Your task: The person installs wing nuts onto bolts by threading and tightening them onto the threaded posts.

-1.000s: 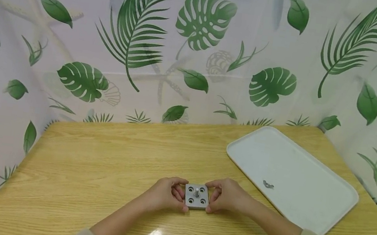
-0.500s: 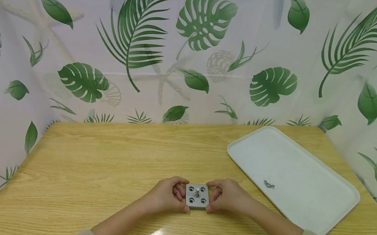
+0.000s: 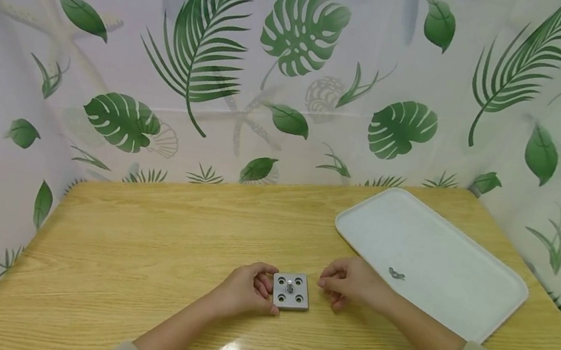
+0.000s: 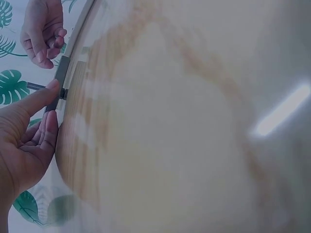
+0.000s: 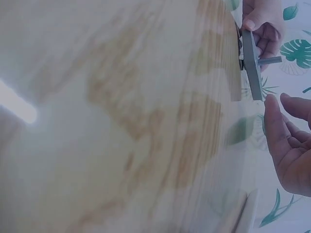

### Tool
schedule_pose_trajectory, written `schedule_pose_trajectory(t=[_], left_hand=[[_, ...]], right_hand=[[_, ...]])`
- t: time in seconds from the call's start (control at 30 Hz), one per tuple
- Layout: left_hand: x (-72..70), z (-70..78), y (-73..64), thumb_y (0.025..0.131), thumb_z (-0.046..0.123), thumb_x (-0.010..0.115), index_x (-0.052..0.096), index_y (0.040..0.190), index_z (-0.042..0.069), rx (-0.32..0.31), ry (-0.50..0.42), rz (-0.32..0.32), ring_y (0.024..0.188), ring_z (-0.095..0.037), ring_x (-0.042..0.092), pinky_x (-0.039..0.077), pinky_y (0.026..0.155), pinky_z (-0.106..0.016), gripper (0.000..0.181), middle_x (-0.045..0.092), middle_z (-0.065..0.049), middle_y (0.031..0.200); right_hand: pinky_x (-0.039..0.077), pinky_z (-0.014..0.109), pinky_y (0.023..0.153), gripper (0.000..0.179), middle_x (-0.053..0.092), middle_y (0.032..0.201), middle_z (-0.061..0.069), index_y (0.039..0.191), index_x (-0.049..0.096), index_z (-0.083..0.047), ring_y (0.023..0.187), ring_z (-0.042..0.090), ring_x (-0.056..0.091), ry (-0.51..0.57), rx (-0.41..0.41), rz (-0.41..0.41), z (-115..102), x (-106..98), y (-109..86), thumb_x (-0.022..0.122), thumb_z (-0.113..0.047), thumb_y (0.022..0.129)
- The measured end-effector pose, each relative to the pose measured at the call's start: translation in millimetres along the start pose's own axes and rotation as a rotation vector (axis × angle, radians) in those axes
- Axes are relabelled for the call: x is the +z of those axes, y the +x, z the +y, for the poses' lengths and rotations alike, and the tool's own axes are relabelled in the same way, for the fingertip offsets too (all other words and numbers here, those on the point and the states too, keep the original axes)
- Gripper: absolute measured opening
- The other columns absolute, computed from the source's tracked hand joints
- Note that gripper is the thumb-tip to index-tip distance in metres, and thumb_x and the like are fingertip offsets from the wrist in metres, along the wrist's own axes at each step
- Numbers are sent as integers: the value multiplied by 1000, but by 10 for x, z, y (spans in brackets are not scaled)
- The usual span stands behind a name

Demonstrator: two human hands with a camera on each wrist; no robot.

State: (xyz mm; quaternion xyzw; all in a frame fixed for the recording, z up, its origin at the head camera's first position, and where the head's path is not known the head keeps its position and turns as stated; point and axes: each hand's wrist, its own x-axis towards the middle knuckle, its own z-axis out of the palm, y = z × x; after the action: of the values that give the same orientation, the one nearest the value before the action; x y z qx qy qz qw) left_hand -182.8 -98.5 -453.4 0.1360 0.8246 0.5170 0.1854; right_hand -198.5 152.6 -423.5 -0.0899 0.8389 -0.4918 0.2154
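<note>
One four-holed plate (image 3: pixel 291 299) with one bolt (image 3: pixel 290 286) in pinch of left hand (image 3: pixel 246 290); right hand (image 3: pixel 354 282) loosely curled.

From here I count one left hand (image 3: pixel 244 289), one right hand (image 3: pixel 355 282), one square metal plate (image 3: pixel 290 299) with four holes (image 3: pixel 281 280), one threaded stud (image 3: pixel 289 286), one wing nut (image 3: pixel 397 274), one tray (image 3: pixel 452 265), one table (image 3: pixel 172 231).
</note>
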Motion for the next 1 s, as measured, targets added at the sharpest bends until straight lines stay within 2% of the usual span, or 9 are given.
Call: schedule_pose_trajectory(t=[0.37,0.67,1.0], left_hand=[[-1,-28,27,63,6,86,55,127,4,-41,-32,9,79,-15,54,48,67,-22,71,57,-5,92],[-17,-34,37,64,5,86,55,126,0,-21,-41,16,78,-14,56,49,70,-23,70,58,-6,91],[-23,-45,46,66,9,86,53,127,-2,-15,-44,-13,79,-15,55,48,70,-22,70,58,-6,92]], right_hand=[[55,31,54,24,65,68,7,90,66,5,51,12,60,-30,50,99,119,-287,-105,64,-18,90],[56,33,57,32,64,68,9,86,66,7,56,14,62,-85,65,173,208,-570,-263,64,-24,91],[56,31,56,30,64,67,6,88,67,6,59,14,63,-140,121,263,391,-816,-355,68,-24,88]])
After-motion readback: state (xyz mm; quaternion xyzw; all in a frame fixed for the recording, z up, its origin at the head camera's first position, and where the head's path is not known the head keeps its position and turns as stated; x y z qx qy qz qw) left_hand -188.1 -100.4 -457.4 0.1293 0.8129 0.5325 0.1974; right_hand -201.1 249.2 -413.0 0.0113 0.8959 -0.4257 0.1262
